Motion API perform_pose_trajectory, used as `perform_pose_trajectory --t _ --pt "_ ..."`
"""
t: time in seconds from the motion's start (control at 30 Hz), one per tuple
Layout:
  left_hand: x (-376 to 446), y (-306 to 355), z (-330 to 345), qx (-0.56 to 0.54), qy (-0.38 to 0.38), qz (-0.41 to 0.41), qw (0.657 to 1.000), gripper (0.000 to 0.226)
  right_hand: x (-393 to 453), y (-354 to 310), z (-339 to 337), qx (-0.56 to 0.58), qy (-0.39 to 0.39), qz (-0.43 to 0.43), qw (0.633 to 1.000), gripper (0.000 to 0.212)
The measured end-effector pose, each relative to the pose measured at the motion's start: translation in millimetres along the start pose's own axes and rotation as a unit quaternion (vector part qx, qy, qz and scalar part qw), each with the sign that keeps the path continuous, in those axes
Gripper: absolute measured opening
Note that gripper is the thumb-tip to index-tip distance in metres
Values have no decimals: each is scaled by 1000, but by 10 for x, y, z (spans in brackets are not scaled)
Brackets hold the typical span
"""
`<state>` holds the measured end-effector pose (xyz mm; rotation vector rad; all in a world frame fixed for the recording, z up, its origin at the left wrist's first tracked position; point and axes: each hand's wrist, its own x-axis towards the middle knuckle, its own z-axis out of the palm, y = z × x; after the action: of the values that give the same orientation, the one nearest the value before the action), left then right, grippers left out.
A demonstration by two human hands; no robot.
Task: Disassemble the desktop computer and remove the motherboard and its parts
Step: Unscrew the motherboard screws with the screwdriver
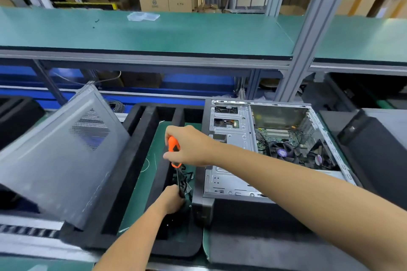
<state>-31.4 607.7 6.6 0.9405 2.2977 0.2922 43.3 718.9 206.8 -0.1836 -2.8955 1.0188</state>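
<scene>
Bright even overhead light, soft shadows, side panel motion-blurred, wide-angle bending at edges

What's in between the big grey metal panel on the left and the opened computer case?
In the head view, a black foam tray lies between the side panel and the computer case. Both hands work over it, the right hand holding an orange screwdriver.

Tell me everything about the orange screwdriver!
The screwdriver has an orange handle with black grip patches and a thin metal shaft. It stands nearly upright, tip down, over the black foam tray left of the open computer case. The right hand grips its handle; the left hand is at its lower end among dark cables.
</scene>
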Motion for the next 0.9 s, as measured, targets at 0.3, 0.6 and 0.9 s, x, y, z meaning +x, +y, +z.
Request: perform_pose_trajectory --t 0.3,0.6,0.9 --pt "-53 105 -244 -93 145 33 984 53 46 -151 -372 31 99 -19 994 26" --pt "-10 756 -870 -255 252 77 930 52 -42 -167 -1375 125 291 -17 948 39" --pt "13 1898 -1283 -297 181 235 908 56 -358 119 -2171 189 345 28 919 20"
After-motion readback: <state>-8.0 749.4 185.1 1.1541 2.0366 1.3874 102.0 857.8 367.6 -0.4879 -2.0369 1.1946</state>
